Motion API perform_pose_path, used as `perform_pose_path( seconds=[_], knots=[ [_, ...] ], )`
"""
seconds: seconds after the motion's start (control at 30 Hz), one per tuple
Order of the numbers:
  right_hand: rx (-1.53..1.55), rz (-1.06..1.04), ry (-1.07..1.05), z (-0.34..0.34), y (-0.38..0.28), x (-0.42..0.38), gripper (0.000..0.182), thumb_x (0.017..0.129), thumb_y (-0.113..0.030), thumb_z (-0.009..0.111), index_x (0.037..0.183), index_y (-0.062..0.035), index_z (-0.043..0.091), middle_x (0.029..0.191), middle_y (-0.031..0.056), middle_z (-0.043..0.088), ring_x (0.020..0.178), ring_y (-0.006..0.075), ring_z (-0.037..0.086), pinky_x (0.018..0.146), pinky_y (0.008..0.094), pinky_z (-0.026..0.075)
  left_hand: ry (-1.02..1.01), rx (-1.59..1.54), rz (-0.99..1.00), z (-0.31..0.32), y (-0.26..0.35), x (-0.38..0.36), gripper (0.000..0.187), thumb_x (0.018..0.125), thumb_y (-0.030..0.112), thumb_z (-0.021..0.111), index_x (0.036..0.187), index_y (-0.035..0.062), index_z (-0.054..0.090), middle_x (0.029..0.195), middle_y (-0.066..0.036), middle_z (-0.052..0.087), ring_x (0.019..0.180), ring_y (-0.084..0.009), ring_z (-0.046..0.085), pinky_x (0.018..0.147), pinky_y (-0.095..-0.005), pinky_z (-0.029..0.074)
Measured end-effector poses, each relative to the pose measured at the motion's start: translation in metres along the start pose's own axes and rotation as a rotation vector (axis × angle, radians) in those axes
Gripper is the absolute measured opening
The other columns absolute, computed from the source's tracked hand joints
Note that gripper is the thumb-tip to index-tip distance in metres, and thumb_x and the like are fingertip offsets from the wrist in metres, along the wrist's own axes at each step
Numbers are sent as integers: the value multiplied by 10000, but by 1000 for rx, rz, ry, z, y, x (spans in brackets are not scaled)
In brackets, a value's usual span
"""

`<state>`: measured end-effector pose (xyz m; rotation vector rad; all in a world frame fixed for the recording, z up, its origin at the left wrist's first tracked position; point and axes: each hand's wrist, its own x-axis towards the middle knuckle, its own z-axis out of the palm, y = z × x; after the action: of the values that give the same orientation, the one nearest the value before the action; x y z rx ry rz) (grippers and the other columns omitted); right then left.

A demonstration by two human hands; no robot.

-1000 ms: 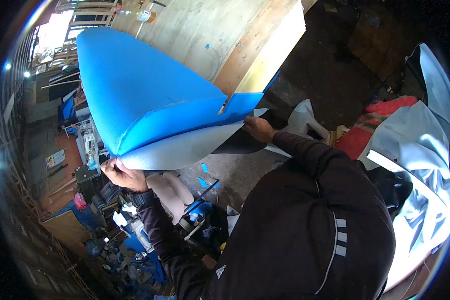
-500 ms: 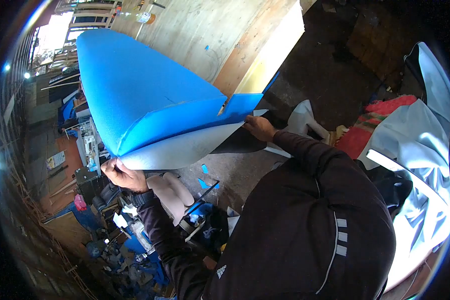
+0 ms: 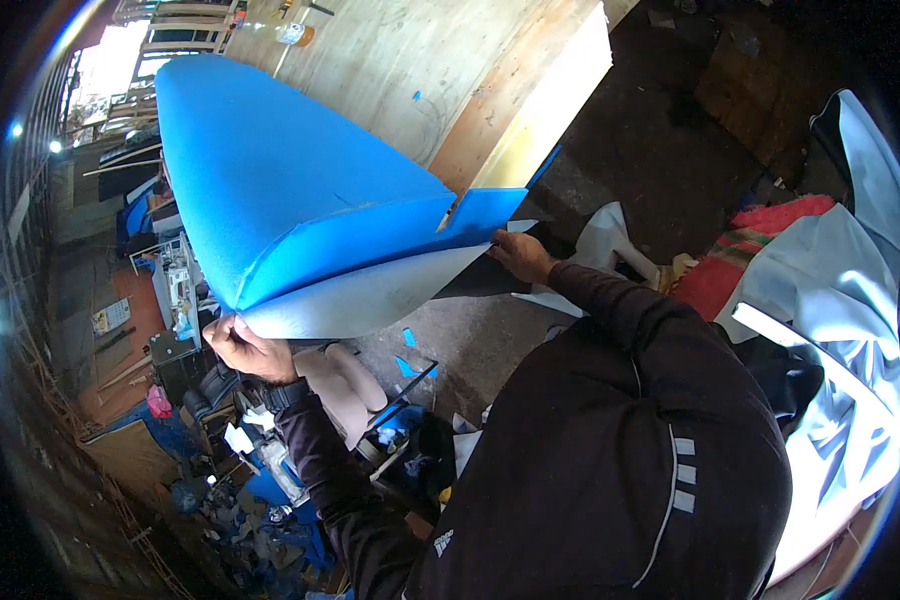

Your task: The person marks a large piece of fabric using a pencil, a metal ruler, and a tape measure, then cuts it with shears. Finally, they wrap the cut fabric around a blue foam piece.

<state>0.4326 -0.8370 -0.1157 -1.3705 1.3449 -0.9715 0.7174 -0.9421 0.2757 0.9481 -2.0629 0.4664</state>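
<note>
A large blue foam piece (image 3: 280, 170) with a rounded far end covers part of a wooden frame. Along its near side hangs a light grey sheet of upholstery material (image 3: 360, 300), dark on its underside. My left hand (image 3: 250, 350) pinches the sheet's left corner, right by the foam's lower corner. With closed fingers my right hand (image 3: 520, 255) grips the sheet's right end, beside the blue strip under the wooden edge. Between the two hands the sheet's upper edge runs along the foam. My fingertips are partly hidden at both ends.
A wooden panel (image 3: 390, 70) rises behind the foam, with a bottle (image 3: 295, 35) on it. Shiny grey material (image 3: 820, 290) and a red cloth (image 3: 710, 270) lie at the right. Beige cushions (image 3: 340, 390), blue scraps and clutter are on the floor, lower left.
Both hands keep their hold on the sheet in nearly the same places. The view has shifted very slightly; nothing else visibly differs.
</note>
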Motion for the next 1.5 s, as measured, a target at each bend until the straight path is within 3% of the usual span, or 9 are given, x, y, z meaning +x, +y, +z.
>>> perform_pose_path(
  seconds=[0.47, 0.57, 0.67, 1.17, 1.5],
  knots=[
    [32, -27, 63, 6, 11, 4, 330, 1027, -319, 601, 1080, 6, 615, 974, 271, 671, 986, 471, 656, 862, 557, 502, 10, -19, 5, 1, 0, 0, 130, 1038, 162, 608, 1028, 37, 576, 923, -84, 508, 857, -231, 556, 791, -373, 462],
    [-1, -22, 3, 8, 18, 7, 282, 1028, -248, 589, 1192, -18, 591, 1074, 254, 688, 1052, 452, 660, 902, 519, 522, 7, -17, 9, 1, -1, 1, 132, 1040, 161, 606, 1031, 33, 573, 928, -85, 507, 858, -230, 554, 794, -372, 461],
    [23, 0, 44, 0, 4, 2, 321, 1027, -323, 603, 1091, -8, 611, 972, 259, 667, 980, 462, 657, 859, 550, 506, 0, -16, 3, 0, -1, 0, 130, 1043, 157, 602, 1039, 32, 567, 938, -87, 504, 864, -229, 551, 799, -370, 460],
    [29, 80, -46, -12, -6, 4, 314, 1022, -317, 606, 1070, -7, 605, 958, 257, 669, 967, 461, 659, 839, 545, 509, -15, -20, -5, 0, 1, 0, 141, 1060, 182, 585, 1051, 44, 560, 957, -81, 492, 884, -213, 541, 822, -356, 457],
    [39, 10, 42, -4, 4, 6, 327, 1028, -329, 600, 1063, -4, 607, 955, 257, 667, 964, 457, 656, 836, 547, 498, -10, -47, -15, 1, -1, -1, 138, 1059, 179, 584, 1040, 45, 557, 942, -78, 481, 872, -212, 534, 815, -354, 449]
  ],
)
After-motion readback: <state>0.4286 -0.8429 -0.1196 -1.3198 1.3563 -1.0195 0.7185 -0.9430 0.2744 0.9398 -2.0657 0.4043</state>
